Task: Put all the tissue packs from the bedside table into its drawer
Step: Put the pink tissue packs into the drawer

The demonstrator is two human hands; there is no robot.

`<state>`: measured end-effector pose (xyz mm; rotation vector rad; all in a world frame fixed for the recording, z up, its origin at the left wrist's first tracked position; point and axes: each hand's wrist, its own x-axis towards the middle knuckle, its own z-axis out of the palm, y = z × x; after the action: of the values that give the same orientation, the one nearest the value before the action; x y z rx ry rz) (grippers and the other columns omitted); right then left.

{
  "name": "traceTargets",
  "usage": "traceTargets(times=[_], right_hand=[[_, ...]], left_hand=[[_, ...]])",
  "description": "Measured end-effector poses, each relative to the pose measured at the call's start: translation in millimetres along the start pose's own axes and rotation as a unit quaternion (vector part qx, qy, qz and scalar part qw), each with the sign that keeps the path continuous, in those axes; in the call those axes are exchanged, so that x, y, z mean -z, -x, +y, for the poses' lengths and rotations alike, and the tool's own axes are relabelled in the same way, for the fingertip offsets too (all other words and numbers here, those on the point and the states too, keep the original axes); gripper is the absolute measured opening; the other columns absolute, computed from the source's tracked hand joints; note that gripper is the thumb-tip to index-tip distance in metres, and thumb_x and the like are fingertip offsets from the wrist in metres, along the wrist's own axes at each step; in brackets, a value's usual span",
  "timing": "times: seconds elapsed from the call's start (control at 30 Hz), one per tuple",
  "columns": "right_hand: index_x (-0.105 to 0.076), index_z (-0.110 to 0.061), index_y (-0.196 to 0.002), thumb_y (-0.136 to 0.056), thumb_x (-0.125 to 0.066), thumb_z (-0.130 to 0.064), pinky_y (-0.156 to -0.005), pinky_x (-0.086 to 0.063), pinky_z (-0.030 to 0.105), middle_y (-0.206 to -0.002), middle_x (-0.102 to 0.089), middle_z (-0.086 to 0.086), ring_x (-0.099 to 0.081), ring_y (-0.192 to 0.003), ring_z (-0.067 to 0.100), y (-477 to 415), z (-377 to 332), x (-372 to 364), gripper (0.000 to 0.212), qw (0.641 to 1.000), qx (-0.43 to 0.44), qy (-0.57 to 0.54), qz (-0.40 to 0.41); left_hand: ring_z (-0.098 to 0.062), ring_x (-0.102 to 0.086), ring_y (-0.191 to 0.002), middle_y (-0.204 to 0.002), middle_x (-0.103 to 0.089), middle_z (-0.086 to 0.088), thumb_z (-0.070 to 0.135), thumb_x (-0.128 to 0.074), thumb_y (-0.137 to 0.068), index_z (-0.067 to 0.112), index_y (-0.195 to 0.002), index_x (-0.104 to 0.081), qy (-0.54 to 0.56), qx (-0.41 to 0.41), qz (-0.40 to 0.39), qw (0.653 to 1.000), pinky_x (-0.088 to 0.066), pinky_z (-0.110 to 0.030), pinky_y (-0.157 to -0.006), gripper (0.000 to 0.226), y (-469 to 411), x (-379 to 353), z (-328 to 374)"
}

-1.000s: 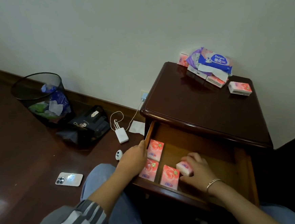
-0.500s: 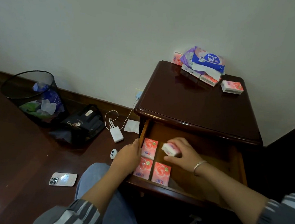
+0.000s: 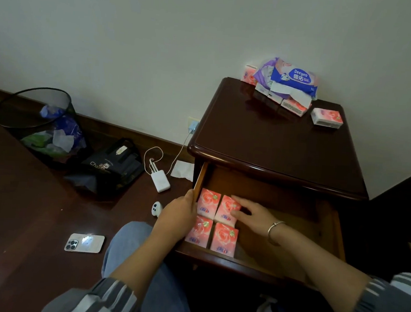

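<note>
The dark wooden bedside table (image 3: 274, 141) has its drawer (image 3: 280, 225) pulled out. Several pink tissue packs lie flat in the drawer's left part, two by two. My right hand (image 3: 251, 215) rests straight fingers on the back right pack (image 3: 223, 211). My left hand (image 3: 177, 215) grips the drawer's left wall. On the tabletop a single pink pack (image 3: 327, 118) lies at the back right. A pile at the back holds a blue wipes pack (image 3: 294, 78), a pink pack (image 3: 293, 106) under it and another pink pack (image 3: 248, 73) against the wall.
On the floor to the left stand a black mesh bin (image 3: 33, 122) and a black bag (image 3: 112, 168). A white power bank (image 3: 160, 181) on a cable, a loose tissue (image 3: 183, 170), a small white device (image 3: 156, 208) and a phone (image 3: 84, 243) lie near my knee.
My right hand carried a pink pack from the drawer's front to behind the front right pack and laid it flat; its fingers now lie straight on it. My left hand stayed on the drawer.
</note>
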<state>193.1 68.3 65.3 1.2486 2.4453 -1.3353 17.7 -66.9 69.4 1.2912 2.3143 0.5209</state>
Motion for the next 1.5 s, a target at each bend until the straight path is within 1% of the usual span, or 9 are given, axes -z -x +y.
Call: traceTargets(times=[0.17,0.33,0.5,0.63,0.73,0.83,0.97,1.3,1.5], right_hand=[[-0.019,-0.032,-0.148,-0.093,-0.042,-0.05,-0.112,-0.024,0.036,-0.156,-0.022,-0.002,-0.024,-0.142,0.021,21,-8,3,0.062,0.983,-0.098,-0.154,0.014],[-0.03,-0.025,-0.144,-0.09,-0.047,-0.052,-0.107,-0.029,0.051,-0.153,-0.029,0.003,-0.035,-0.135,0.034,51,-10,-16,0.063,0.878,-0.208,-0.426,-0.058],[-0.036,-0.021,-0.141,-0.09,-0.037,-0.061,-0.109,-0.033,0.051,-0.14,-0.049,0.012,-0.051,-0.123,0.032,39,-39,-34,0.065,0.874,-0.207,-0.425,-0.111],[-0.012,-0.019,-0.151,-0.086,-0.019,-0.073,-0.116,-0.01,0.049,-0.157,-0.017,0.009,-0.013,-0.144,0.035,37,-33,-10,0.084,0.861,-0.246,-0.4,-0.197],[-0.004,-0.014,-0.15,-0.09,-0.022,-0.066,-0.116,-0.009,0.049,-0.158,-0.006,0.01,-0.008,-0.145,0.035,30,-31,9,0.082,0.835,-0.27,-0.467,-0.105],[-0.009,-0.015,-0.15,-0.093,-0.027,-0.059,-0.116,-0.012,0.048,-0.157,-0.016,0.008,-0.016,-0.144,0.028,18,-43,7,0.074,0.857,-0.222,-0.465,0.017],[-0.021,-0.018,-0.147,-0.092,-0.026,-0.063,-0.114,-0.018,0.049,-0.139,-0.047,0.006,-0.035,-0.136,0.024,16,-58,-13,0.071,0.876,-0.203,-0.436,-0.035],[-0.037,-0.038,-0.139,-0.087,-0.018,-0.068,-0.115,-0.019,0.038,-0.155,-0.022,-0.01,-0.021,-0.143,0.013,91,-17,28,0.063,0.972,-0.055,-0.229,-0.001],[-0.058,-0.035,-0.117,-0.096,-0.038,-0.042,-0.099,-0.03,0.021,-0.133,-0.052,-0.012,-0.043,-0.122,0.002,102,13,141,0.03,0.962,0.041,-0.095,0.253]], left_hand=[[-0.018,-0.061,-0.088,-0.103,-0.064,-0.004,0.031,-0.032,-0.101,0.016,-0.134,-0.041,0.006,-0.006,0.004,1.0,-0.052,-0.037,-0.077,0.037,1,0,1],[-0.019,-0.061,-0.088,-0.103,-0.064,-0.006,0.03,-0.032,-0.101,0.014,-0.135,-0.04,-0.003,-0.005,0.008,1.0,-0.051,-0.036,-0.074,0.039,-1,-1,-1],[-0.021,-0.062,-0.091,-0.106,-0.064,-0.006,0.032,-0.032,-0.101,0.015,-0.133,-0.042,0.013,0.002,-0.006,1.0,-0.052,-0.04,-0.079,0.038,1,3,-1],[-0.021,-0.063,-0.093,-0.109,-0.065,-0.007,0.033,-0.034,-0.101,0.016,-0.128,-0.046,0.024,-0.003,0.001,1.0,-0.053,-0.041,-0.083,0.034,5,8,0],[-0.02,-0.064,-0.091,-0.105,-0.066,-0.006,0.034,-0.034,-0.101,0.019,-0.132,-0.044,0.028,0.004,-0.004,1.0,-0.054,-0.041,-0.083,0.036,6,10,1],[-0.02,-0.064,-0.089,-0.103,-0.067,-0.006,0.032,-0.035,-0.101,0.017,-0.134,-0.043,0.03,0.005,-0.003,1.0,-0.054,-0.04,-0.081,0.037,8,12,1],[-0.019,-0.063,-0.087,-0.104,-0.068,-0.005,0.034,-0.036,-0.1,0.02,-0.133,-0.046,0.045,0.006,-0.002,0.999,-0.052,-0.035,-0.078,0.037,10,13,1],[-0.009,-0.063,-0.087,-0.098,-0.064,0.009,0.041,-0.038,-0.098,0.026,-0.115,-0.052,0.033,-0.019,0.037,0.999,-0.053,-0.033,-0.073,0.027,10,15,2],[0.0,-0.055,-0.081,-0.106,-0.064,0.007,0.035,-0.045,-0.097,0.023,-0.117,-0.059,-0.033,-0.073,0.207,0.975,-0.04,-0.014,-0.065,0.028,-6,48,19]])
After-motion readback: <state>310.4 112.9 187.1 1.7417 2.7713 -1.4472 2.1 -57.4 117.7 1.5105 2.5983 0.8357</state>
